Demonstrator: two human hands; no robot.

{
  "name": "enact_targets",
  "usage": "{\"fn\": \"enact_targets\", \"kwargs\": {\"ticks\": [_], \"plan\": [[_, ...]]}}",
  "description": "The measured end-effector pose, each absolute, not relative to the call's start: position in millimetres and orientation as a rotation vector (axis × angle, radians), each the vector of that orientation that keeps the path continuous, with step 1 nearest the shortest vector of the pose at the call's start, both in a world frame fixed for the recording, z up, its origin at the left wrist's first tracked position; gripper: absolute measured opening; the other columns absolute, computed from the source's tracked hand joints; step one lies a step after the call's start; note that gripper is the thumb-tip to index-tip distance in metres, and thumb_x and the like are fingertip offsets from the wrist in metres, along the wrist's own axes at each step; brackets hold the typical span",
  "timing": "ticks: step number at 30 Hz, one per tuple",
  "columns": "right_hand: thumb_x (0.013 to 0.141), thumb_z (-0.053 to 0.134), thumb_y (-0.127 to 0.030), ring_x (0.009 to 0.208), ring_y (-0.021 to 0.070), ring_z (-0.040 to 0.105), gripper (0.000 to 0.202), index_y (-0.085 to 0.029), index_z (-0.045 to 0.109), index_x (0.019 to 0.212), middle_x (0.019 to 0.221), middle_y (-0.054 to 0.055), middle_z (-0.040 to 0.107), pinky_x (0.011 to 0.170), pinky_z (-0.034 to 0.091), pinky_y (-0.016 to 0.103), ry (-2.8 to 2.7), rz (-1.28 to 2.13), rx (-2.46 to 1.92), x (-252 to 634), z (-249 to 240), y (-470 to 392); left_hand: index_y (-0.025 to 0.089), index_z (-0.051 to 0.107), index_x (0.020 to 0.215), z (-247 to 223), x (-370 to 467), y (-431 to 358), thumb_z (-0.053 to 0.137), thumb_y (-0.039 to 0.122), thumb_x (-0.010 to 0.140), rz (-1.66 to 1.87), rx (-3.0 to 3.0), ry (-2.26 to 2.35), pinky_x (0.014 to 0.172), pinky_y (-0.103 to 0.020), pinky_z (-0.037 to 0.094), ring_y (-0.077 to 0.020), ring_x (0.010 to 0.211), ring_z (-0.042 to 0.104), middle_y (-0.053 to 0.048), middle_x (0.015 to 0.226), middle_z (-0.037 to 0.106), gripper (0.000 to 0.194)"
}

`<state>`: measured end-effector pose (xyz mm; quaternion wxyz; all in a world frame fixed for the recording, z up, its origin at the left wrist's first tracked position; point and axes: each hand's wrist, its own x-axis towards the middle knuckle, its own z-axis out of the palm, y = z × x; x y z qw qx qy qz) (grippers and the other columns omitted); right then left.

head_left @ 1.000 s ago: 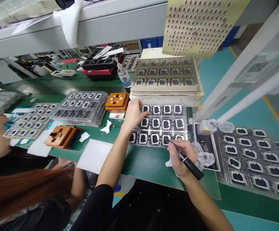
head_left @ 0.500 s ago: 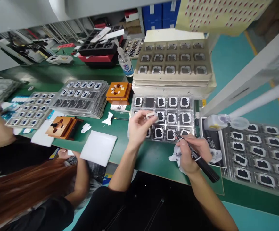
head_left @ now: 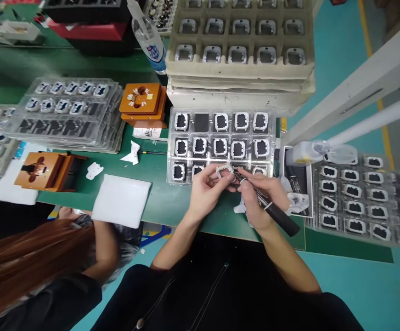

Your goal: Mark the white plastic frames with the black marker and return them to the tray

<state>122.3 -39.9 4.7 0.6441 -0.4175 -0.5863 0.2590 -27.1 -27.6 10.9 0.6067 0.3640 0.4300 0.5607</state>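
Frame (head_left: 224, 168), white, near picture centre over clear tray's (head_left: 211, 134) near edge | left hand (head_left: 205, 191) pinches it, thumb against fingers | right hand (head_left: 259, 216) grips black marker (head_left: 278, 217), tip contact unclear | this one out, others seated; number finished, cannot tell

The left hand (head_left: 205, 192) has lifted a frame (head_left: 225, 168) from the tray (head_left: 229, 133), leaving a back-row slot (head_left: 201, 123) without one, and brought it to the marker (head_left: 284, 220). The yellow sheet has left view.
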Motion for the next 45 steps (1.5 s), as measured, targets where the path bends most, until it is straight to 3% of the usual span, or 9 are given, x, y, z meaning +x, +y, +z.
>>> {"fn": "enact_targets", "kwargs": {"ticks": [6,12,25,34,45], "plan": [[0.101,0.080,-0.015,0.106,0.0273,0.087,0.018,-0.028,0.076,0.113,0.109,0.003,0.086,0.088,0.073,0.042,-1.487,0.521,-0.950,122.7,9.0,-37.4,0.018,0.082,0.093,8.6,-22.2,-29.9,0.092,0.040,0.091,1.322,0.987,1.094,0.068,-0.027,0.068,-0.0155,0.068,0.077,-0.002,0.080,0.081,0.024],[0.102,0.079,-0.016,0.103,0.0270,0.087,0.016,-0.028,0.075,0.112,0.110,0.004,0.086,0.083,0.074,0.041,-1.530,0.463,-0.996,122.5,14.3,-37.8,0.019,0.078,0.085,5.8,-22.0,-30.2,0.089,0.038,0.092,1.317,1.032,1.133,0.065,-0.027,0.066,-0.0158,0.067,0.075,-0.001,0.075,0.077,0.023],[0.103,0.079,-0.018,0.094,0.0225,0.087,0.012,-0.027,0.073,0.107,0.100,0.001,0.085,0.081,0.075,0.037,-1.551,0.384,-1.025,120.7,17.5,-36.8,0.019,0.076,0.085,5.2,-22.4,-32.0,0.086,0.037,0.094,1.299,1.107,1.183,0.065,-0.025,0.062,-0.0155,0.069,0.073,-0.001,0.075,0.076,0.022],[0.102,0.075,-0.012,0.102,0.0267,0.087,0.019,-0.026,0.073,0.115,0.102,0.005,0.084,0.083,0.075,0.038,-1.666,0.292,-1.018,122.1,16.5,-39.3,0.019,0.069,0.079,-3.9,-21.3,-35.1,0.078,0.037,0.098,1.297,1.211,1.251,0.061,-0.024,0.049,-0.0116,0.065,0.055,0.001,0.072,0.062,0.028],[0.101,0.077,-0.013,0.097,0.0238,0.086,0.017,-0.027,0.072,0.111,0.104,0.002,0.085,0.083,0.074,0.037,-1.648,0.252,-1.031,121.6,20.4,-35.5,0.019,0.074,0.085,-7.4,-19.7,-33.7,0.073,0.035,0.101,1.314,1.304,1.278,0.062,-0.024,0.050,-0.0114,0.064,0.054,0.001,0.073,0.063,0.023]]}}
